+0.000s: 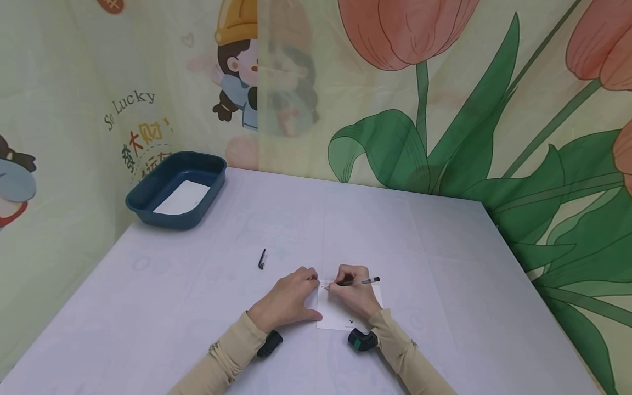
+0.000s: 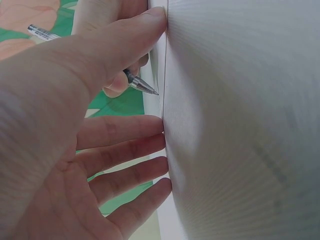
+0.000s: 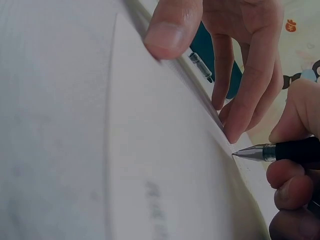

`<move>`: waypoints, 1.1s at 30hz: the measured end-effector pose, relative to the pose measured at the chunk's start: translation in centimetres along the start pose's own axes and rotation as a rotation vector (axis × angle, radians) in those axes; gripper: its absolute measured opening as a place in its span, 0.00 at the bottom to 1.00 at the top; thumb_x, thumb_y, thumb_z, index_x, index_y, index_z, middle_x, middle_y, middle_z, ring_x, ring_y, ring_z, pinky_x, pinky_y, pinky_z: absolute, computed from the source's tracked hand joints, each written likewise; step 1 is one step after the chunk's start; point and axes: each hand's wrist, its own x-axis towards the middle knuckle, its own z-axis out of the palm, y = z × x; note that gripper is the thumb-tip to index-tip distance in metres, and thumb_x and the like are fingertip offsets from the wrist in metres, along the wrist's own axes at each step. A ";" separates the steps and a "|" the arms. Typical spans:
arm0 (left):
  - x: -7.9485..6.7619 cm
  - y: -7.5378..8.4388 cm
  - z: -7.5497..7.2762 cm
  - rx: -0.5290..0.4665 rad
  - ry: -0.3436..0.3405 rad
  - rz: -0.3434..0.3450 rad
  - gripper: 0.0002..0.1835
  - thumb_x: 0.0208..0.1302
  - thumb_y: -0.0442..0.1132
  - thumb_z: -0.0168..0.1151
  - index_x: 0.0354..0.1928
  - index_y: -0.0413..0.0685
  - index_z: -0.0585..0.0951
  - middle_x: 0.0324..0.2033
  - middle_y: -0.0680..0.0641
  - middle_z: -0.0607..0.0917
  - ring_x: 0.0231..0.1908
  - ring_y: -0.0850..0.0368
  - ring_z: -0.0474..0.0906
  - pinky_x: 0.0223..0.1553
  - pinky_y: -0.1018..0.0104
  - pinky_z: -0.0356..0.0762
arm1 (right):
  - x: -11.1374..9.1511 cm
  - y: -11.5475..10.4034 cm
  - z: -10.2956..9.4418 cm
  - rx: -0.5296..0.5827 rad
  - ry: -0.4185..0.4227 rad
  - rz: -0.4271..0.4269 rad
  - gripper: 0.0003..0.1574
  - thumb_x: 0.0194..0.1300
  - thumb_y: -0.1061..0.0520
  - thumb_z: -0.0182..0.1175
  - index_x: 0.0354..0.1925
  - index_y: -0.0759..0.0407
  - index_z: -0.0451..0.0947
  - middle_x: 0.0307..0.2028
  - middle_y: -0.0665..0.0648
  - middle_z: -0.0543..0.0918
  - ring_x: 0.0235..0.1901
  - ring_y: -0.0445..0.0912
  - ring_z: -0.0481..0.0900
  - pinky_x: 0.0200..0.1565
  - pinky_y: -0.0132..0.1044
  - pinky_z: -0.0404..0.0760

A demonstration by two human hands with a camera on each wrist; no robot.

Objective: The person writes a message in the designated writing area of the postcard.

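Note:
A small white sheet of paper [image 1: 336,315] lies on the table in front of the person, with faint writing near its top left and a small dark print at its bottom. The right hand [image 1: 356,291] pinches a black gel pen [image 1: 371,280] between thumb and fingers. In the right wrist view the pen's metal tip [image 3: 254,152] meets the paper. On the sheet's left side rests the left hand [image 1: 288,299], its thumb low and its fingertips near the top corner. Those fingers [image 2: 125,150] are spread and fairly straight in the left wrist view.
A pen cap [image 1: 262,259] lies on the white-covered table [image 1: 197,307], beyond the left hand. At the far left corner stands a dark blue basin [image 1: 173,220] with white paper [image 1: 182,197] inside. Printed curtains [image 1: 296,82] hang behind the table and at its sides.

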 end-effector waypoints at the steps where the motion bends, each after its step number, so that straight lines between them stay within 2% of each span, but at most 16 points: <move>1: 0.0 0.0 0.0 -0.001 -0.001 -0.001 0.26 0.42 0.52 0.78 0.38 0.40 0.82 0.40 0.49 0.77 0.39 0.56 0.71 0.37 0.67 0.75 | 0.0 0.0 0.0 0.002 0.004 -0.003 0.16 0.42 0.76 0.61 0.14 0.60 0.70 0.16 0.50 0.76 0.19 0.34 0.71 0.26 0.26 0.70; 7: 0.0 0.0 -0.1 -0.008 -0.006 -0.004 0.26 0.42 0.52 0.78 0.38 0.40 0.82 0.40 0.49 0.77 0.39 0.57 0.71 0.36 0.67 0.75 | 0.0 0.1 0.0 0.015 0.013 -0.031 0.17 0.42 0.75 0.61 0.13 0.56 0.69 0.15 0.48 0.76 0.18 0.36 0.71 0.25 0.26 0.70; 15: 0.0 0.0 0.0 0.002 -0.004 -0.002 0.27 0.43 0.52 0.77 0.39 0.40 0.82 0.40 0.48 0.78 0.39 0.57 0.71 0.38 0.67 0.75 | 0.0 -0.2 -0.1 0.034 0.015 0.025 0.14 0.44 0.76 0.61 0.15 0.62 0.71 0.16 0.53 0.77 0.19 0.35 0.70 0.25 0.26 0.68; 23: 0.0 0.0 -0.1 0.010 -0.008 -0.005 0.28 0.43 0.53 0.77 0.39 0.39 0.82 0.41 0.48 0.78 0.40 0.56 0.72 0.38 0.67 0.75 | -0.3 -3.3 -0.5 0.015 0.001 0.028 0.12 0.44 0.76 0.59 0.15 0.65 0.70 0.16 0.53 0.77 0.19 0.34 0.70 0.26 0.26 0.70; 27: 0.0 0.0 -0.1 0.003 -0.008 -0.007 0.27 0.43 0.53 0.77 0.39 0.40 0.82 0.40 0.49 0.78 0.39 0.56 0.72 0.38 0.66 0.75 | -0.2 -1.9 -0.2 0.013 0.014 0.034 0.13 0.43 0.75 0.60 0.15 0.62 0.70 0.17 0.52 0.78 0.19 0.35 0.71 0.26 0.26 0.70; 33: 0.0 0.0 -0.1 -0.001 -0.006 -0.005 0.27 0.43 0.52 0.77 0.39 0.40 0.82 0.40 0.49 0.77 0.39 0.57 0.71 0.37 0.67 0.75 | -0.2 -1.8 -0.2 0.008 0.000 0.064 0.13 0.44 0.76 0.60 0.15 0.64 0.70 0.17 0.53 0.78 0.20 0.36 0.71 0.26 0.26 0.70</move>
